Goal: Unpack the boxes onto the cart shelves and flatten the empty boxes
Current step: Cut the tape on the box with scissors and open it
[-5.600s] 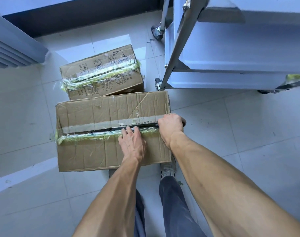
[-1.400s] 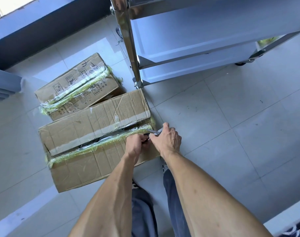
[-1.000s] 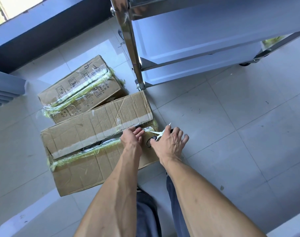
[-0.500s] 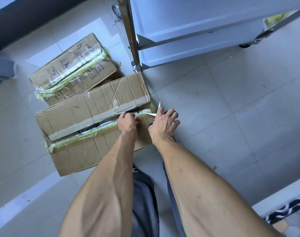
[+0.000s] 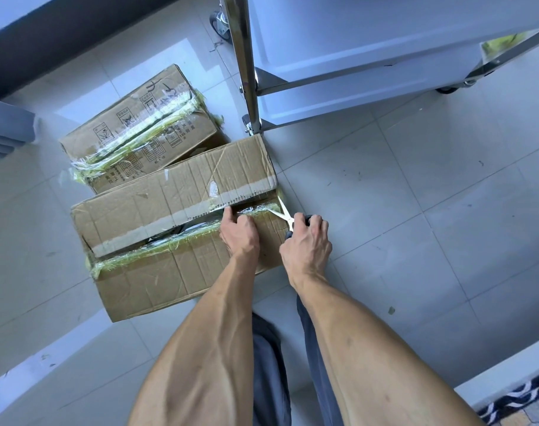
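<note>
A large brown cardboard box (image 5: 157, 275) lies on the tiled floor, its top seam slit and lined with torn yellowish tape. My left hand (image 5: 240, 233) grips the near flap's edge at the seam, close to the box's right end. My right hand (image 5: 306, 241) holds black-handled scissors (image 5: 285, 214), whose open silver blades point into the tape at the right end of the seam. A second, smaller taped box (image 5: 139, 130) with printed marks sits behind the first. The metal cart (image 5: 339, 66) with pale shelves stands at the upper right.
The cart's chrome leg (image 5: 246, 72) and caster stand right beside the near box's far right corner. Grey slatted panels (image 5: 4, 127) are at the left edge. A patterned mat (image 5: 520, 401) lies at the bottom right. My legs in dark trousers (image 5: 271, 364) are below my arms.
The scissors' blades have gone further into the tape at the seam's right end. My left hand stays on the flap edge. The camera has shifted slightly.
</note>
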### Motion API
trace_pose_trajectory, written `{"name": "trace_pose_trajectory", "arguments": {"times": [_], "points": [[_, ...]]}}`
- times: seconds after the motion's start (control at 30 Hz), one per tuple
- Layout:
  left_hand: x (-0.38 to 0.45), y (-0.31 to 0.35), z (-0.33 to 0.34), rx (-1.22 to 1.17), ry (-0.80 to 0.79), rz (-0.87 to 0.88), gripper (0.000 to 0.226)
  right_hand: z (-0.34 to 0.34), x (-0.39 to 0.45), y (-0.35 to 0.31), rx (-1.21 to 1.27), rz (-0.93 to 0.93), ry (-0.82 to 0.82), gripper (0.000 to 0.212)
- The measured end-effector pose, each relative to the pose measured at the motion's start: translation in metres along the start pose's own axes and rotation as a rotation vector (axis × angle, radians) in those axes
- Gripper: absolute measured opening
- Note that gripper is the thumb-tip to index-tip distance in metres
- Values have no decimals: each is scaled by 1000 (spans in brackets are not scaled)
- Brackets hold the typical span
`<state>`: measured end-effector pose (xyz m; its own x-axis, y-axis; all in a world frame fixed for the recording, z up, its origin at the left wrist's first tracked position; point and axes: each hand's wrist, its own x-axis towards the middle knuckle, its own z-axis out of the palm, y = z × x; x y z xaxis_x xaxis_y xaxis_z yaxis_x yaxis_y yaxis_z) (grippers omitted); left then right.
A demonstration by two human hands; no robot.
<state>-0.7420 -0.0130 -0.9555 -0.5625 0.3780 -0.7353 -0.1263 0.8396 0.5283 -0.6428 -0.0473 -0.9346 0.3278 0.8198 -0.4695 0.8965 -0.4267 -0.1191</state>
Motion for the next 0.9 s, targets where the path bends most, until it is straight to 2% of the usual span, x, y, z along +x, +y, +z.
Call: {"name": "trace_pose_trajectory", "arguments": {"times": [0.1,0.23,0.37,0.5,0.7,0.83,0.9], "points": [[1,0,-1,47,-4,6,73,0,-6,1,65,41,27,31],[2,-1,-2,72,-25,-5,70,0,-10,6,60,94,41,28],[0,-1,-1,64,-10,9,69,-3,0,3,-21,54,1,32],[-3,1,-2,31,-3,7,72,-3,6,-4,9,44,8,30],[-8,1,-4,5,-9,32,89,4,-9,-2,103,89,98,29],[-10,3,-4,18,3,28,88,5,-12,-5,93,104,153,33],[-9,2,-4,37,-1,15,81,4,-12,-4,66,103,142,35]]}}
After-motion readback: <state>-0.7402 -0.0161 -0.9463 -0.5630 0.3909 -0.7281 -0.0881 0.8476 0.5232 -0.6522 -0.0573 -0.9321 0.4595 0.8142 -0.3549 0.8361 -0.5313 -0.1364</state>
